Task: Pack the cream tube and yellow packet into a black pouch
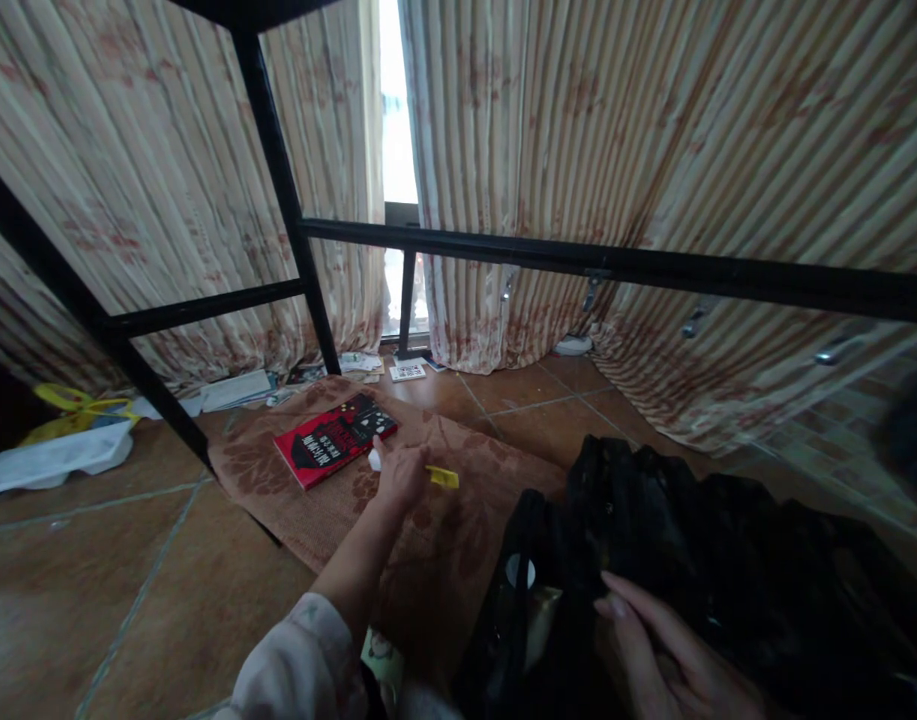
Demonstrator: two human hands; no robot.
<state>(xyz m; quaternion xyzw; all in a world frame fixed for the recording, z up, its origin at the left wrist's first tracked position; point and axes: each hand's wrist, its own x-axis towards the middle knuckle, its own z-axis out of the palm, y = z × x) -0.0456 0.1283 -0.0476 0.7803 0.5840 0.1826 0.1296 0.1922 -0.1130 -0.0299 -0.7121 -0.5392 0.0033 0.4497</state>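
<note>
My left hand (402,478) reaches over a brown patterned cloth, with its fingers closed round a small white and yellow item (443,477). A white end pokes out by the fingertips and a flat yellow part sticks out on the other side; its kind I cannot make out. Just beyond the hand, a red and black book (334,440) lies flat on the cloth (473,540). My right hand (645,630) is at the black bag (653,510), thumb and finger pinched together against dark material. Whatever lies between those fingers is hidden. Inside the bag's near pocket a pale, shiny packet (540,625) shows.
A black metal frame (503,246) crosses above the cloth, with striped curtains (503,150) behind it. Papers (237,390) lie along the curtain foot. At the left, a white tray (60,457) and a yellow bag (60,408) rest on the tiled floor (90,560).
</note>
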